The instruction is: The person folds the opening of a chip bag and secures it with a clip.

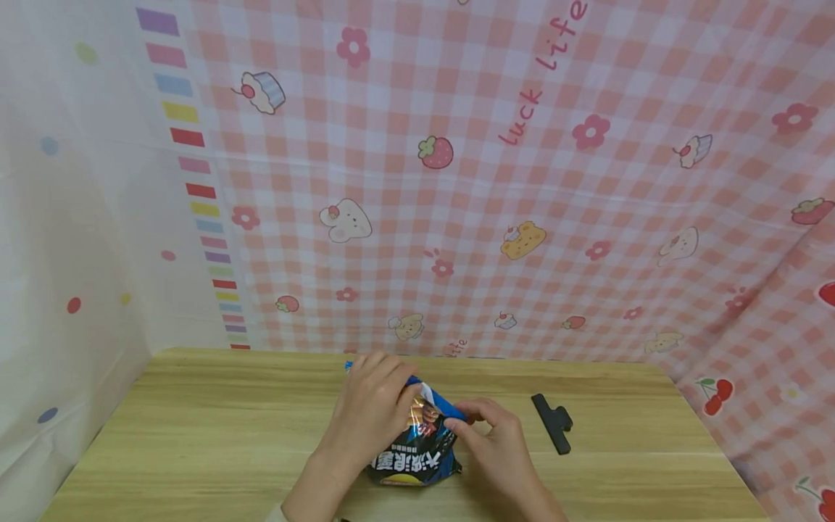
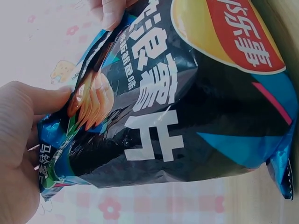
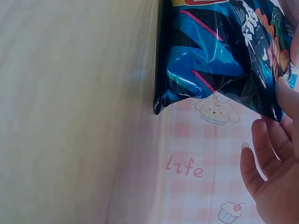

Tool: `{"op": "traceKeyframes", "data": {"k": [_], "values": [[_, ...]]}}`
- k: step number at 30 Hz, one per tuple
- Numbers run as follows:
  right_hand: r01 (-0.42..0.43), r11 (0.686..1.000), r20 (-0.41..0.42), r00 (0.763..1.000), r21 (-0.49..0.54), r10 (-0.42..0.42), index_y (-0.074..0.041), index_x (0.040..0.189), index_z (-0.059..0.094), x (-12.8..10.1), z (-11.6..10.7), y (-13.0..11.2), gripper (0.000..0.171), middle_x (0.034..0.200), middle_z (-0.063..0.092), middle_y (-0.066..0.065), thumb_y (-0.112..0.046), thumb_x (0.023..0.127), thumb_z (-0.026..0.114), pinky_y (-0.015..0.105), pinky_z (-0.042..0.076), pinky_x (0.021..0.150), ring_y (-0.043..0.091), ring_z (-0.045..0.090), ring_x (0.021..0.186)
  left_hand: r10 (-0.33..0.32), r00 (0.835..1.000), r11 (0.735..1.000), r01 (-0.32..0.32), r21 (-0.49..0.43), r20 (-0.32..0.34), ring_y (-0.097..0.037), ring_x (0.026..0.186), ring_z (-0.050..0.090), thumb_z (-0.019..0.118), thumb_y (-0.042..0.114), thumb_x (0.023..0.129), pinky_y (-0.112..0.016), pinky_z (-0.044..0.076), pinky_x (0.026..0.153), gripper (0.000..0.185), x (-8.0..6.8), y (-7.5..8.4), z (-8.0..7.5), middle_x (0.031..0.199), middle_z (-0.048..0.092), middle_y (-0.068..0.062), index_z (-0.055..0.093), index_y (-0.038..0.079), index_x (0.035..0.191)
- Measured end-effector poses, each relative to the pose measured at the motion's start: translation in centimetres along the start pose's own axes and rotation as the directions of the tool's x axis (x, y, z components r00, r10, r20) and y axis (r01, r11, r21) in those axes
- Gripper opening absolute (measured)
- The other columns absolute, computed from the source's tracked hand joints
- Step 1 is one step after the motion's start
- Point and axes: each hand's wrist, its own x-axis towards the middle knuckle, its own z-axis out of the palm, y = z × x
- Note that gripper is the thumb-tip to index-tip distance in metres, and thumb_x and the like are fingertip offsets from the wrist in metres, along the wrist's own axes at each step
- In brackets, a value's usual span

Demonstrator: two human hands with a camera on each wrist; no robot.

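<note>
both hands pinch the chip bag top, left hand and right hand, probably folding it; black clip waits near the desk's right edge.

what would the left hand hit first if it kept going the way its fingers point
Nothing new: the left hand already grips the chip bag. Beyond the bag top, probably bare table, then the checked backdrop; depth is unclear.

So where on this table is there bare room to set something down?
Bare wood lies left of the left hand out to the table edge, and right of the black clip towards the checked cloth. The middle is crowded: both hands grip the chip bag, right hand close beside the clip.
</note>
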Motion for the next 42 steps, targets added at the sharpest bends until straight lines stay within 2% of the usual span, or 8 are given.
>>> {"op": "traceKeyframes", "data": {"k": [11,18,24,34,42], "values": [[-0.033,0.999,-0.012,0.999,0.012,0.033,-0.02,0.086,0.075,0.07,0.2,0.05,0.014,0.087,0.071,-0.014,-0.008,0.089,0.082,0.033,0.057,0.081,0.009,0.064,0.084,0.026,1.0,1.0,-0.026,0.005,0.01,-0.02,0.088,0.064,0.088,0.016,0.086,-0.035,0.052,0.08,0.022,-0.05,-0.36,-0.53,0.093,0.073,-0.001,0.076,0.006,0.101],[0.003,1.0,-0.033,0.999,0.004,-0.003,-0.019,0.083,0.075,0.15,0.23,0.21,0.018,0.084,0.071,-0.013,-0.003,0.089,0.08,0.031,0.057,0.077,0.009,0.065,0.081,0.036,0.999,0.999,-0.036,-0.014,-0.009,-0.018,0.085,0.061,0.09,0.009,0.082,-0.033,0.049,0.076,0.019,0.0,-0.53,-0.42,0.089,0.071,0.0,0.076,0.006,0.095],[0.004,1.0,-0.043,0.999,-0.002,-0.004,-0.018,0.082,0.076,0.12,0.19,0.34,0.018,0.085,0.072,-0.01,-0.002,0.09,0.079,0.032,0.058,0.075,0.007,0.067,0.081,0.031,0.999,0.999,-0.031,-0.011,-0.014,-0.018,0.084,0.061,0.089,0.007,0.083,-0.033,0.049,0.076,0.017,0.0,-0.58,-0.28,0.088,0.07,0.0,0.076,0.006,0.093],[0.104,0.994,-0.065,0.992,-0.021,-0.105,-0.02,0.082,0.076,0.12,0.1,0.47,0.024,0.085,0.071,-0.014,0.003,0.087,0.078,0.027,0.058,0.071,0.006,0.066,0.079,0.033,0.999,0.999,-0.033,-0.007,-0.041,-0.017,0.083,0.06,0.089,0.006,0.082,-0.032,0.047,0.074,0.016,-0.09,-0.64,-0.02,0.087,0.07,0.001,0.076,0.006,0.092],[0.068,0.998,-0.057,0.996,-0.017,-0.069,-0.021,0.083,0.077,0.11,0.0,0.39,0.025,0.086,0.071,-0.014,0.003,0.087,0.079,0.027,0.058,0.072,0.006,0.067,0.08,0.034,0.998,0.999,-0.034,-0.013,-0.046,-0.017,0.081,0.059,0.088,0.005,0.082,-0.032,0.045,0.073,0.015,-0.07,-0.67,0.03,0.086,0.07,0.001,0.076,0.006,0.091]]}}
